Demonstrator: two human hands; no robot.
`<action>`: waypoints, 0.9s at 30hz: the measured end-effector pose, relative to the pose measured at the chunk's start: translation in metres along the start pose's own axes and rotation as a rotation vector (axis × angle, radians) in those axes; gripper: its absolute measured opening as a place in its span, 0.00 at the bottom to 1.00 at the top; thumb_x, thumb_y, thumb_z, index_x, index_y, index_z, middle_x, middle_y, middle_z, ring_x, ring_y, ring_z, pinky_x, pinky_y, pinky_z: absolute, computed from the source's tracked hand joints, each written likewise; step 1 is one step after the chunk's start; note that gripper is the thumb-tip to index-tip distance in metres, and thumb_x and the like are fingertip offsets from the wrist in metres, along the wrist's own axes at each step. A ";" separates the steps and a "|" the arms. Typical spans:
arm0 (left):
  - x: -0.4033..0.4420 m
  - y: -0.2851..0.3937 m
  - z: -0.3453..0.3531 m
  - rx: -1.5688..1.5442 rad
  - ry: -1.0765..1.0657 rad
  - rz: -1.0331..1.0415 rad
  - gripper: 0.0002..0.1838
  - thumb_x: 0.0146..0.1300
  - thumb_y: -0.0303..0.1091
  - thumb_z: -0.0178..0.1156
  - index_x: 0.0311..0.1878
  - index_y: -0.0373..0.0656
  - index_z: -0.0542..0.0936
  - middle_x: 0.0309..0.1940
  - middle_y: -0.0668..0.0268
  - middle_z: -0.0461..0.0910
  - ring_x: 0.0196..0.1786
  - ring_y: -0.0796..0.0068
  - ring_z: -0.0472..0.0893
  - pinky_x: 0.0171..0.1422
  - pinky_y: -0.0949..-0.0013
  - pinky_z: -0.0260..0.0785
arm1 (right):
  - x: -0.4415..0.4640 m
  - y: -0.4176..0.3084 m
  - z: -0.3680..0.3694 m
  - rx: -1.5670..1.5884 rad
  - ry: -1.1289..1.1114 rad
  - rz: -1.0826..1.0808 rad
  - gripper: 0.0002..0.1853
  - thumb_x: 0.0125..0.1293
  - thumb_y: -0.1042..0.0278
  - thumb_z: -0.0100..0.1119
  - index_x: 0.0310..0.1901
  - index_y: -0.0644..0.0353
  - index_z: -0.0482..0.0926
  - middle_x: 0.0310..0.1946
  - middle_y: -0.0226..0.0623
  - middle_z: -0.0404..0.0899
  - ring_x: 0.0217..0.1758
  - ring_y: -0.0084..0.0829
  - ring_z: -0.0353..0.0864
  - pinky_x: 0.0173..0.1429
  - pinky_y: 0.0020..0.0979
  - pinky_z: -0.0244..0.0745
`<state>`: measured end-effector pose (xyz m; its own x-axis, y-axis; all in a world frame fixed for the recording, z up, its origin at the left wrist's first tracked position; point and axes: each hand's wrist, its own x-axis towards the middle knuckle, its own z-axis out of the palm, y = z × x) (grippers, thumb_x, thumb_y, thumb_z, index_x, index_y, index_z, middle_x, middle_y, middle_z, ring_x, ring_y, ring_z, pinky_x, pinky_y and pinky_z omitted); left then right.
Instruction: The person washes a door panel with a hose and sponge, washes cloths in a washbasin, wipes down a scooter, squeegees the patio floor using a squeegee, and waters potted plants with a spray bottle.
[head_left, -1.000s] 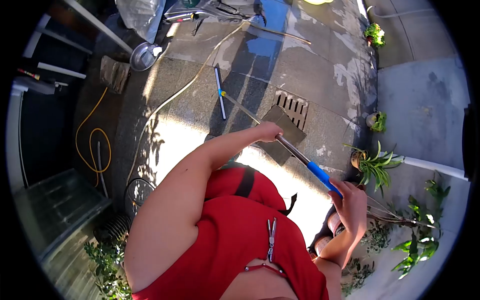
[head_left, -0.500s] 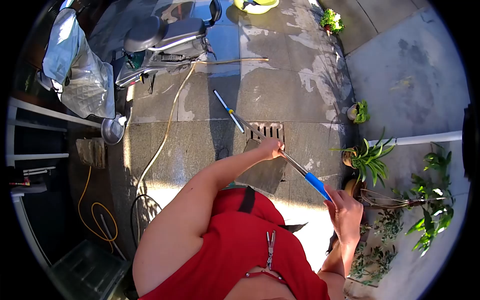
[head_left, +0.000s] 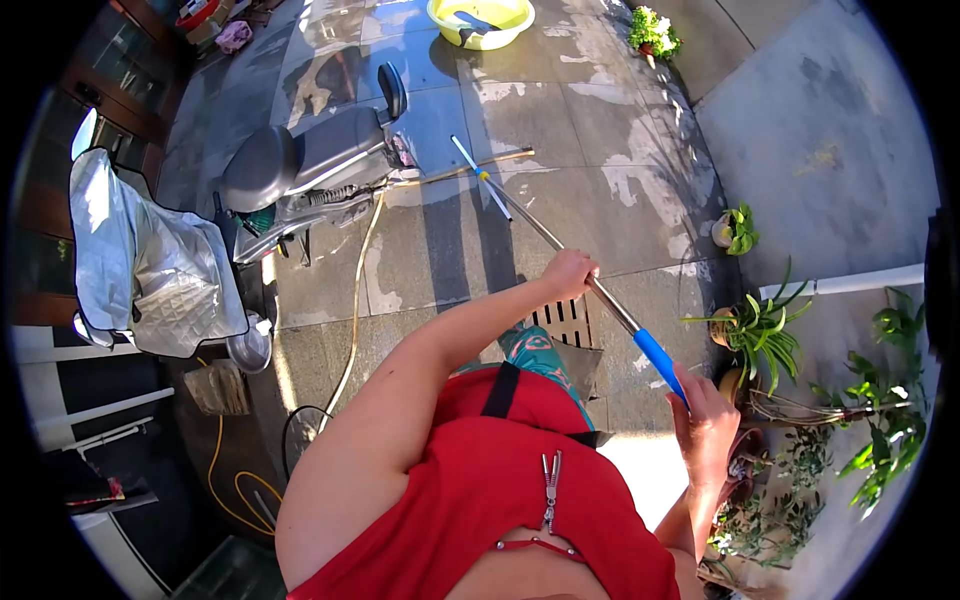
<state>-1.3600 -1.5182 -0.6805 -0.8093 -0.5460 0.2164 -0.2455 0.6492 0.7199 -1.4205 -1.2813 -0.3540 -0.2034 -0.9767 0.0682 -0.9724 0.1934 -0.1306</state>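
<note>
A long metal pole [head_left: 612, 303] with a blue grip runs diagonally in front of my body. My left hand [head_left: 570, 275] is wrapped round its bare metal middle. My right hand [head_left: 706, 420] closes on the blue grip [head_left: 660, 367] at the near end. At the far end a squeegee head [head_left: 482, 176] with a yellow joint lies on the paving, beside the tip of a pale hose [head_left: 370, 240]. The slotted drain grate [head_left: 562, 320] shows below my left hand, partly hidden by a flat slab.
A scooter [head_left: 335, 160] with a silver cover [head_left: 160, 260] stands at the left. A yellow basin [head_left: 482, 22] sits at the top. Potted plants [head_left: 762, 335] line the right wall. A metal bowl [head_left: 250, 345] and a yellow hose [head_left: 215, 470] lie at the left.
The view has moved forward over the paving, bringing the scooter and basin further in. The squeegee head has gone from near the grate to the hose tip. Both hands keep their hold.
</note>
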 end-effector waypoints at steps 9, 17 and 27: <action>0.168 -0.144 -0.075 0.133 0.052 -0.095 0.07 0.44 0.28 0.65 0.29 0.49 0.80 0.27 0.65 0.76 0.41 0.58 0.77 0.48 0.57 0.68 | 0.218 0.100 0.076 0.352 0.040 0.080 0.17 0.55 0.77 0.67 0.48 0.59 0.82 0.36 0.43 0.84 0.34 0.36 0.83 0.38 0.32 0.77; 0.293 -0.266 -0.196 0.270 0.173 -0.205 0.08 0.45 0.26 0.64 0.30 0.49 0.81 0.29 0.64 0.78 0.41 0.58 0.77 0.47 0.56 0.67 | 0.461 0.131 0.101 0.501 -0.052 -0.025 0.16 0.57 0.68 0.67 0.49 0.52 0.81 0.34 0.39 0.83 0.33 0.40 0.82 0.36 0.35 0.76; 0.436 -0.407 -0.300 0.344 0.336 -0.291 0.06 0.47 0.25 0.63 0.28 0.48 0.81 0.30 0.65 0.77 0.46 0.61 0.76 0.55 0.57 0.64 | 0.687 0.143 0.160 0.726 -0.058 0.075 0.12 0.62 0.71 0.63 0.47 0.60 0.82 0.37 0.41 0.84 0.35 0.30 0.83 0.37 0.28 0.75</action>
<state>-1.4528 -2.1796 -0.6810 -0.4812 -0.8307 0.2799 -0.6386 0.5509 0.5373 -1.6806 -1.9397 -0.4843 -0.2402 -0.9706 -0.0167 -0.6309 0.1692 -0.7572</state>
